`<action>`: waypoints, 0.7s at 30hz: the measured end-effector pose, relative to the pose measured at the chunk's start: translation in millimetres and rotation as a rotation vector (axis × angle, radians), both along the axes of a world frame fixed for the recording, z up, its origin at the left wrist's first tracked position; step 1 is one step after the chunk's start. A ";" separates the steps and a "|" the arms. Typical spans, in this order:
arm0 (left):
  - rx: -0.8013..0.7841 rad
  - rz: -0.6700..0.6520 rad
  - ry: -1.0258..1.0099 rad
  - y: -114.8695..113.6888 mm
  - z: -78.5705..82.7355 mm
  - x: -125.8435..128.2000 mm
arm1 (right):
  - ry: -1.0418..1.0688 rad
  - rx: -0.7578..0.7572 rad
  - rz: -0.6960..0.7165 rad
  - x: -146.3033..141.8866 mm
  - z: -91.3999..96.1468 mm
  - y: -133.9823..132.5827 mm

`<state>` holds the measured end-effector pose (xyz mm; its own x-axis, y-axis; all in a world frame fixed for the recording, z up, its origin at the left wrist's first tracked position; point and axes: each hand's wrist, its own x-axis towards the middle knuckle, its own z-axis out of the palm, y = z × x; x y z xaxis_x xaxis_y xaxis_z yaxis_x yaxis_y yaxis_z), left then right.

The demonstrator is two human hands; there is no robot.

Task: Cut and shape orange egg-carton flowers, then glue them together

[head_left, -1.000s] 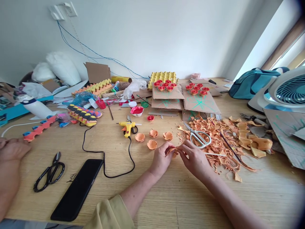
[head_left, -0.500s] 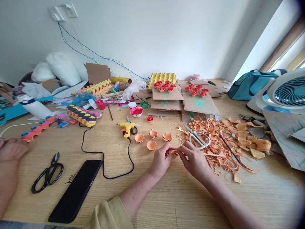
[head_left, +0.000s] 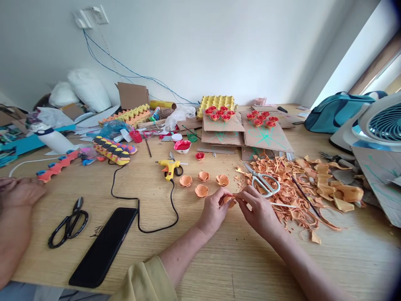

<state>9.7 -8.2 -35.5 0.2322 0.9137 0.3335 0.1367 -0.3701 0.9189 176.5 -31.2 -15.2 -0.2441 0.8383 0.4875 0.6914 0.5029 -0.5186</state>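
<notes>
My left hand (head_left: 215, 212) is closed on an orange egg-carton flower (head_left: 231, 202), pinching it between thumb and fingers. My right hand (head_left: 257, 211) pinches the edge of the same flower from the other side, its fingertips meeting the left ones. Fingers partly cover the flower. Just beyond the hands, several orange cup flowers (head_left: 201, 191) stand on the wooden table, and a small red flower (head_left: 200, 156) lies behind them. White-handled scissors (head_left: 266, 184) rest right of my right hand, at the edge of a heap of orange carton scraps (head_left: 293, 188).
A yellow glue gun (head_left: 170, 167) with a black cord lies left of the cups. Black scissors (head_left: 69, 223) and a black phone (head_left: 103, 246) are at front left, near another person's hand (head_left: 23, 192). Red flowers stand on cardboard (head_left: 266, 140) behind; a fan (head_left: 376, 121) is at right.
The whole view has shifted slightly, with things appearing a little further right. Both hands keep their pinch on the orange flower, with only small finger movement.
</notes>
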 end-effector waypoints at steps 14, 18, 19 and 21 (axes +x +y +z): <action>-0.022 -0.004 -0.073 0.4 -1.6 2.7 | -0.041 0.007 -0.010 -2.7 -0.8 -0.2; -0.034 -0.011 -0.032 0.9 -3.6 1.5 | -0.078 0.024 -0.023 -1.4 -0.8 -1.0; -0.049 -0.021 -0.045 1.1 -3.6 1.5 | -0.095 0.043 -0.026 -1.3 0.2 -1.4; -0.080 -0.043 -0.088 1.4 -2.9 2.3 | -0.129 0.087 -0.024 -1.4 2.5 -2.1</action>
